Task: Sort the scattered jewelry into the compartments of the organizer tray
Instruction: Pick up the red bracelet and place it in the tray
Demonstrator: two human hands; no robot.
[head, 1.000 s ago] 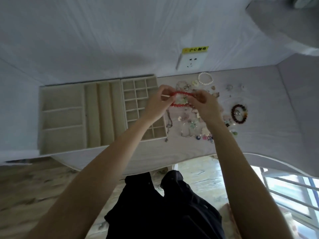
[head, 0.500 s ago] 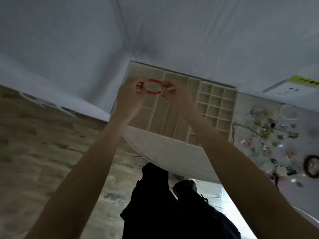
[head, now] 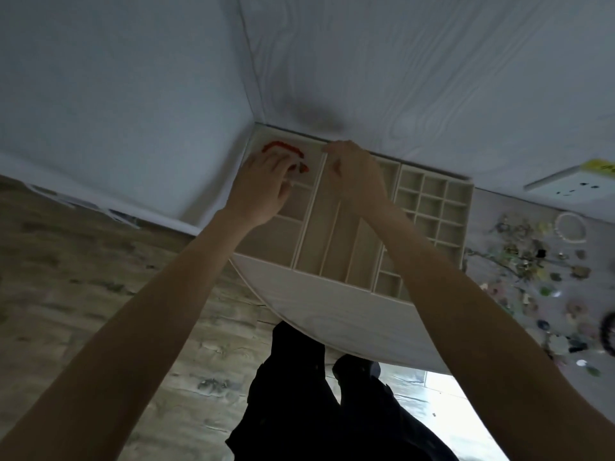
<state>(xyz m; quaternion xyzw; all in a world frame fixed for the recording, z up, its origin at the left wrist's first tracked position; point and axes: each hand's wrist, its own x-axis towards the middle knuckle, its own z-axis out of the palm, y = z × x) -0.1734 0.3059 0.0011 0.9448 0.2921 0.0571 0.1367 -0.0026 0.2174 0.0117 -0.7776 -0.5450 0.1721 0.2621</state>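
The red bracelet (head: 283,151) is seen lying in the far left compartment of the tray (head: 332,241), the one at the tray's 10 o'clock corner. It is drawn out flat, its long axis running roughly from 9 to 3 o'clock across the compartment, one end dipping toward 4 o'clock. From the left hand (head: 263,186) it lies at 12 o'clock, just beyond the fingertips, which are stretched forward and loosely spread into the compartment; whether the bracelet's near side is touched by them cannot be told, since that part is covered by the fingers. The left hand is plainly the nearer one. The right hand (head: 352,176) is held just to the bracelet's 3 o'clock, over the divider beside the long slots, its fingers curled and drawn together; nothing can be seen between them, and whether anything is pinched cannot be made out. The near half of the bracelet's loop is hidden. The scattered jewelry (head: 532,271) at 3 o'clock is blurred, individual pieces are hardly told apart, and a dark bracelet there is cut off by the edge.
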